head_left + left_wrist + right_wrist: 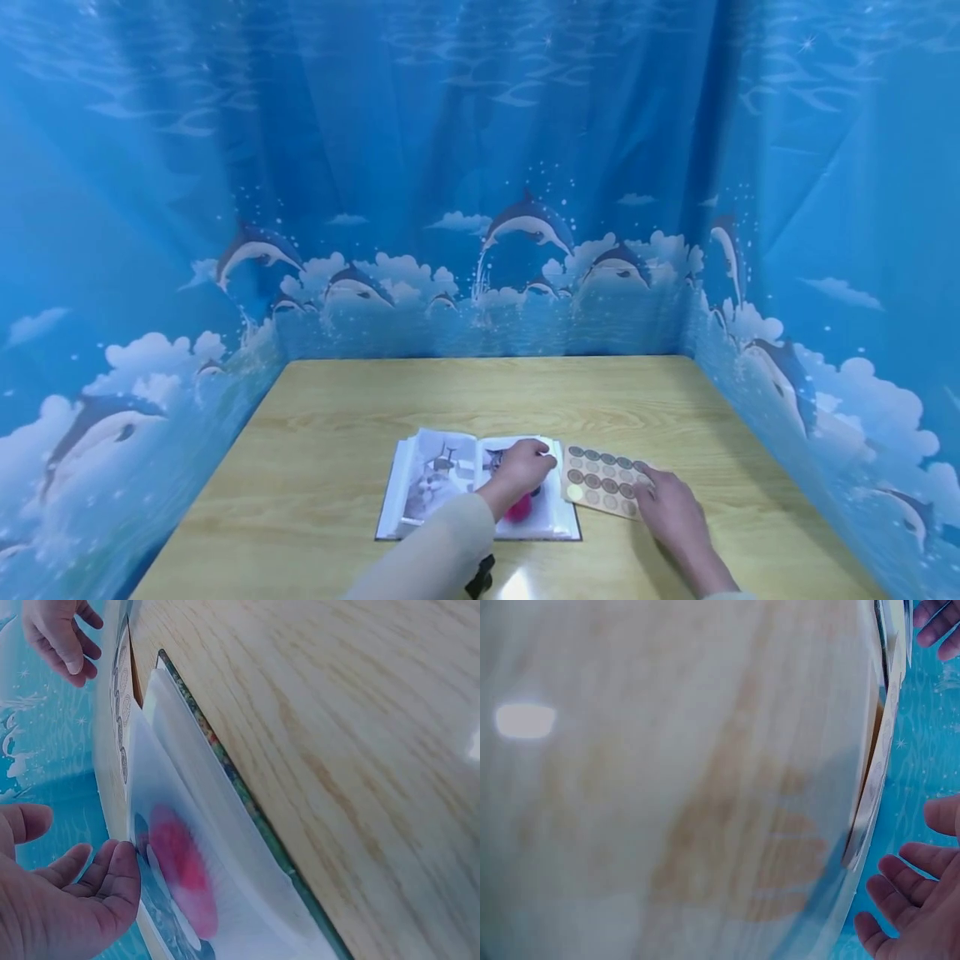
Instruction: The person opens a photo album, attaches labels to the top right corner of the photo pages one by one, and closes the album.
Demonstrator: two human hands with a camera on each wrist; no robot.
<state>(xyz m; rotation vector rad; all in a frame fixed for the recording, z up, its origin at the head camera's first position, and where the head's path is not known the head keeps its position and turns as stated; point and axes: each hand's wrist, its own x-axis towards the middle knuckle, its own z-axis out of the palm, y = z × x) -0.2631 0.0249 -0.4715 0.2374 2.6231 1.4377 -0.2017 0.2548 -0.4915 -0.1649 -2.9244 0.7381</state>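
An open photo album (442,490) lies on the table with pictures under clear sleeves on both pages. My left hand (522,467) reaches over its right page. In the left wrist view its fingertips (124,862) are right at the page's outer edge and the thumb stands apart. A picture with a bright pink shape (184,870) shows under the sleeve. Just right of the album lies a sheet of round stickers (602,481), dark and pale rows alternating. My right hand (672,510) hovers at the sheet's right end, its fingers (892,889) loosely bent and apart from it.
The album and sheet lie on a light wood-grain table (337,400). Blue curtains (480,167) printed with dolphins enclose its back and both sides. A small black object (481,577) shows beside the left sleeve near the front.
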